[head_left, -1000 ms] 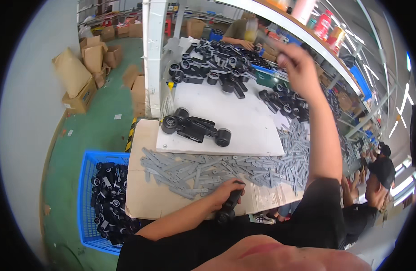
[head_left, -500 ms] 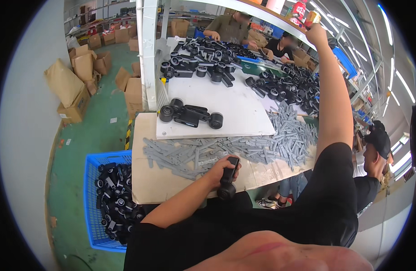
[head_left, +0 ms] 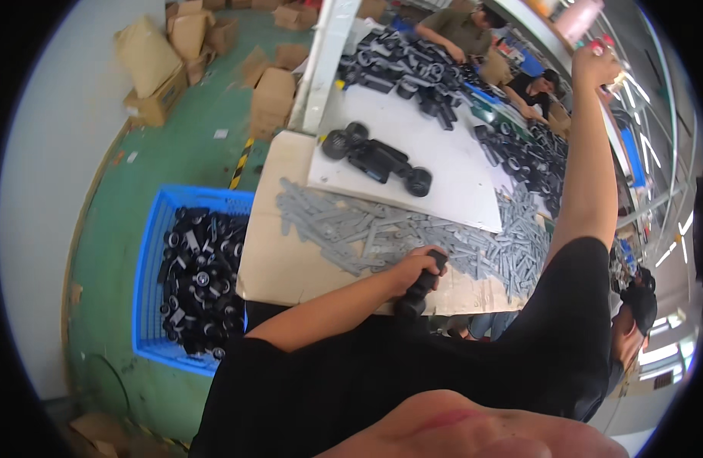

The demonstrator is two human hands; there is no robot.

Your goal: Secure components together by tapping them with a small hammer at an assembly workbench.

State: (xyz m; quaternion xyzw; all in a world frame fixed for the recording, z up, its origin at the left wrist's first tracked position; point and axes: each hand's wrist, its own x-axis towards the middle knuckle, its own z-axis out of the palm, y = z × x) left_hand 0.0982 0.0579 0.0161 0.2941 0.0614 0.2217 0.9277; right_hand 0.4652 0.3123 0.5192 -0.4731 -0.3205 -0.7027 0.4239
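My left hand (head_left: 417, 269) is closed round a black plastic part with a round wheel-like end (head_left: 409, 308), just over the table's front edge. My right hand (head_left: 595, 70) is raised high at the right, by the overhead shelf, its fingers curled against something with red on it; blur hides what that is. Beyond my left hand lie many flat grey plastic strips (head_left: 382, 227), spread over the table (head_left: 271, 259). Several black wheeled parts (head_left: 378, 159) lie together on the white board (head_left: 443, 153).
Heaps of black parts (head_left: 405, 65) cover the board's far side. A blue basket (head_left: 149, 290) of black parts stands on the floor at the left. Cardboard boxes (head_left: 274, 95) and a white post (head_left: 326, 69) stand beyond. Two people (head_left: 452, 32) work across the table; another person (head_left: 634, 313) is at the right.
The view has tilted and shifted, so table and basket appear displaced. My right hand remains raised by the shelf, its fingers now against a red thing. My left hand keeps the black part.
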